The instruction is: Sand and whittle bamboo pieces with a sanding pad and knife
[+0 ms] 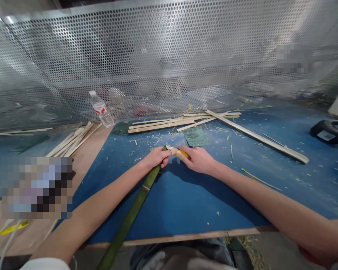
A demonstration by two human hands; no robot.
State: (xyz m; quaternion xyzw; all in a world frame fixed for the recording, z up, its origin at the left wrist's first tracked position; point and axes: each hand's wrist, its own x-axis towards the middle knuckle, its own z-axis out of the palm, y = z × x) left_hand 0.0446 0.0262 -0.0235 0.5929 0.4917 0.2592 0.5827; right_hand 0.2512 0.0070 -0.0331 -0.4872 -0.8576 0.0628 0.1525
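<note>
A long green bamboo strip (138, 204) slants from the bottom edge up to the middle of the blue work mat (186, 210). My left hand (157, 157) is wrapped round it close to its upper end. In my right hand (198, 159) is a knife with a yellow handle (183, 153), gripped with the fingers closed. Its blade (170, 148) points left and meets the top end of the strip, beside my left thumb. Whether the blade has entered the bamboo cannot be made out.
Pale split strips (163, 123) lie at the back, and a longer one (259, 138) slants to the right. A water bottle (103, 110) stands by the perforated metal screen (157, 48). More strips (74, 140) lie left; a black-handled object (328, 131) sits right.
</note>
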